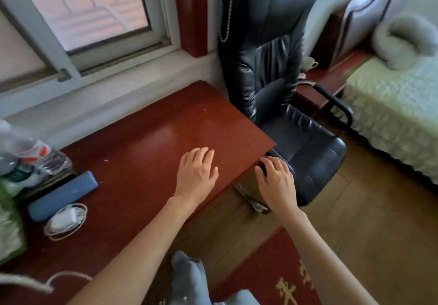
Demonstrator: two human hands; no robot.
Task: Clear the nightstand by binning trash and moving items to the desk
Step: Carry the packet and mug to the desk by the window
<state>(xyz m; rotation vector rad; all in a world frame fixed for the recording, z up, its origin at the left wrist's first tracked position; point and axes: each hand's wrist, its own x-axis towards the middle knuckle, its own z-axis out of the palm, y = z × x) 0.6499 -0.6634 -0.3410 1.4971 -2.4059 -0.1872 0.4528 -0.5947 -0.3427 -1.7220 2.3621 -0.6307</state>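
The red-brown wooden desk (147, 139) fills the left and middle of the head view. My left hand (196, 172) hovers flat over its right part, fingers straight, holding nothing. My right hand (276, 181) hangs past the desk's right corner, over the front of the black chair, fingers loosely spread and holding nothing. On the desk's left side lie a blue case (62, 195) and a white charger with a coiled cable (65, 219). The nightstand (320, 84), dark red wood, shows behind the chair beside the bed, with a white cup (310, 63) on it.
A black leather office chair (272, 79) stands between desk and nightstand. Plastic bottles and packets (28, 160) crowd the desk's left edge. A bed (398, 110) with a grey neck pillow (403, 39) is at right. A red rug (267, 278) lies on the wooden floor.
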